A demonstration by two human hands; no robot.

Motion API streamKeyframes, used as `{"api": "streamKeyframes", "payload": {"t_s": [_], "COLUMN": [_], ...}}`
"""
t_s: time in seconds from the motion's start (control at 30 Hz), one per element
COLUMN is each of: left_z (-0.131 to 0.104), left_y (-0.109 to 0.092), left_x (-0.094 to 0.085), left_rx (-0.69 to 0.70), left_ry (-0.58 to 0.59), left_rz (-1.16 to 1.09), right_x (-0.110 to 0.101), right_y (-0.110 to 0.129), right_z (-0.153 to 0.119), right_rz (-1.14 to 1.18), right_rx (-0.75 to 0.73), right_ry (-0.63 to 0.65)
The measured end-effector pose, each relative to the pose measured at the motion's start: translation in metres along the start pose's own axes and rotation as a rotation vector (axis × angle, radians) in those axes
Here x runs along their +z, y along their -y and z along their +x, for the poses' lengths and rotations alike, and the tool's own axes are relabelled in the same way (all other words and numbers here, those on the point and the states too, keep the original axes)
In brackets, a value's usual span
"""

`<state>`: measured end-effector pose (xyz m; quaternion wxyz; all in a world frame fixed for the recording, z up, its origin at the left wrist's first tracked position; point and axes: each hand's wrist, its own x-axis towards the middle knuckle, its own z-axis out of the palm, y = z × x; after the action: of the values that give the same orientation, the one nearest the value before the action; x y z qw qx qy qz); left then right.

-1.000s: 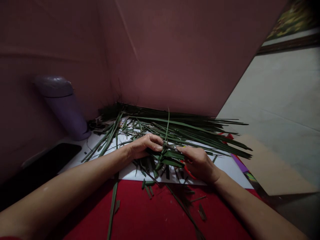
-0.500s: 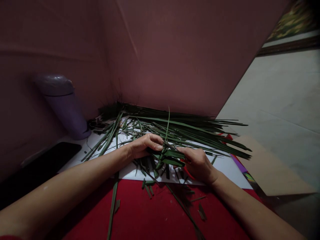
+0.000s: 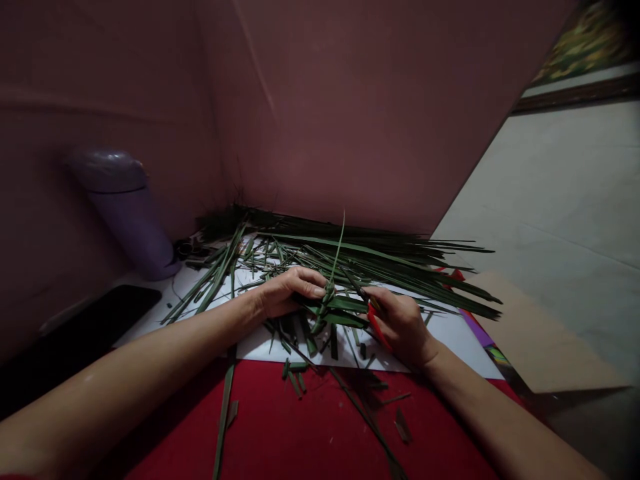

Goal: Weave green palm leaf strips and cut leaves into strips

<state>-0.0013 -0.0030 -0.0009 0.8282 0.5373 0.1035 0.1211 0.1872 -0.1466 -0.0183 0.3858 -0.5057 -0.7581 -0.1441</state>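
My left hand [image 3: 295,291] pinches a woven piece of green leaf [image 3: 325,308] between thumb and fingers, over the white sheet. A thin strip stands up from this piece, and broad leaf ends point right. My right hand [image 3: 397,323] is closed around red-handled scissors [image 3: 376,323], just right of the leaf ends. The dark blades point up and left, near the woven piece. Cut leaf bits [image 3: 299,367] lie below and behind the hands.
Long green leaves [image 3: 400,257] are piled across the back of the white sheet [image 3: 445,340]. At the left stand a purple bottle [image 3: 135,220] and a flat black object [image 3: 117,317]. Red cloth [image 3: 290,433] covers the near side. A brown board [image 3: 545,340] lies at right.
My right hand has drawn slightly right, away from the woven piece, and the scissors show more clearly. The thin upright strip has shifted a little right. My left hand keeps its hold.
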Motion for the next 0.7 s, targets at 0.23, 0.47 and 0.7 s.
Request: {"api": "streamKeyframes", "payload": {"t_s": [0.23,0.47,0.7], "left_z": [0.0011,0.0026,0.0025], "left_y": [0.0009,0.0005,0.0028], "left_x": [-0.0037,-0.0027,-0.0027], "left_rx": [0.023,0.06,0.07], "left_ry": [-0.016,-0.069,-0.078], "left_rz": [0.029,-0.052,-0.043], "right_x": [-0.002,-0.0032,-0.0014], "right_y": [-0.0045,-0.003,0.0008], "right_z": [0.0002,0.0008,0.0027], "right_rz": [0.019,0.06,0.092], "right_rx": [0.065,0.067,0.086], "right_ry": [0.086,0.085,0.189]}}
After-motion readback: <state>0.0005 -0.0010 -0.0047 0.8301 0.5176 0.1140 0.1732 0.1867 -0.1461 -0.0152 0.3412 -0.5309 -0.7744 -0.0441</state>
